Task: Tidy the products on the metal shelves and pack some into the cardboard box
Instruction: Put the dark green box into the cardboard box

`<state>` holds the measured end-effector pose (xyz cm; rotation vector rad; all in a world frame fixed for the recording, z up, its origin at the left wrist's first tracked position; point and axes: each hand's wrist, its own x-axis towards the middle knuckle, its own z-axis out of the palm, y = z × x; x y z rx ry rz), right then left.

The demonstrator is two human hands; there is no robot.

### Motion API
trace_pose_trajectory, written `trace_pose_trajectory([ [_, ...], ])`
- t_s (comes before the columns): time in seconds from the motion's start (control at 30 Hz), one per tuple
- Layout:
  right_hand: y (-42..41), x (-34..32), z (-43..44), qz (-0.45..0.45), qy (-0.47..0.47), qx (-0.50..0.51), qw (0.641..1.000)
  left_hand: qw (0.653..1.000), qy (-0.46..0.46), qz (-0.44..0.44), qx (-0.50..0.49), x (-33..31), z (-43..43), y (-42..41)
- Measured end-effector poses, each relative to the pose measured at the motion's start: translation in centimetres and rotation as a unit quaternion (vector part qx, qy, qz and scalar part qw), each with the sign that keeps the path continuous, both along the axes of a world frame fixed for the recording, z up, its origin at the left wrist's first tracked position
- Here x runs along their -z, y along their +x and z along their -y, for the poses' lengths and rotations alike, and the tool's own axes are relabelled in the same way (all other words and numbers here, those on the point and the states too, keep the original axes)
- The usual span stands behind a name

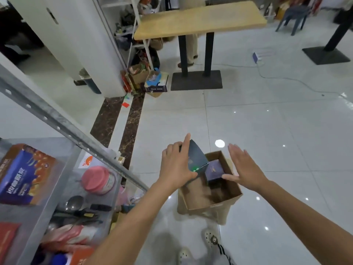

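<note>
An open cardboard box [232, 195] stands on the floor tiles below me. My left hand [176, 166] grips a dark teal product box [196, 156], tilted, over the cardboard box's left rim. A smaller dark blue box [214, 170] sits inside at the far end. My right hand [243, 167] hovers flat over the box's right side, fingers straight, thumb close to the blue box; whether it touches I cannot tell. The metal shelves [57, 119] stand at the left with a blue-orange carton [23, 175] and a pink-lidded jar [98, 179].
A ladle, dark tools and red packets lie lower on the shelf. A wooden table [198, 20] on black legs stands ahead, clutter of boxes [150, 79] by the white pillar. A cable and power strip [257, 57] cross the floor at right. My shoe shows below.
</note>
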<state>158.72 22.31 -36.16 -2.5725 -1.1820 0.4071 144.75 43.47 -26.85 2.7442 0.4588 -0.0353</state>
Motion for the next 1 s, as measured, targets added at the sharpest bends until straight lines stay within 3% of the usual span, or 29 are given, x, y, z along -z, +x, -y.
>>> trace_pose_trajectory([
  [0.13, 1.7, 6.2, 4.0, -0.004, -0.041, 0.075, 0.996, 0.999, -0.025, -0.039, 0.024, 5.4, 0.8, 0.3],
  [0.33, 1.0, 13.5, 6.1, -0.059, -0.116, -0.046, 0.990, 0.994, -0.034, -0.054, 0.085, 14.4, 3.9, 1.3],
  [0.47, 1.3, 16.4, 6.1, -0.124, -0.161, -0.058, 0.977, 0.985, -0.056, -0.093, 0.135, 19.4, 5.5, 2.6],
  [0.7, 1.4, 18.1, 5.8, -0.119, -0.081, -0.053, 0.988, 0.974, -0.041, -0.111, 0.191, 24.2, 6.8, 5.8],
  [1.0, 1.4, 18.4, 5.6, -0.094, -0.073, -0.046, 0.992, 0.966, -0.014, -0.138, 0.220, 28.0, 8.3, 7.3],
])
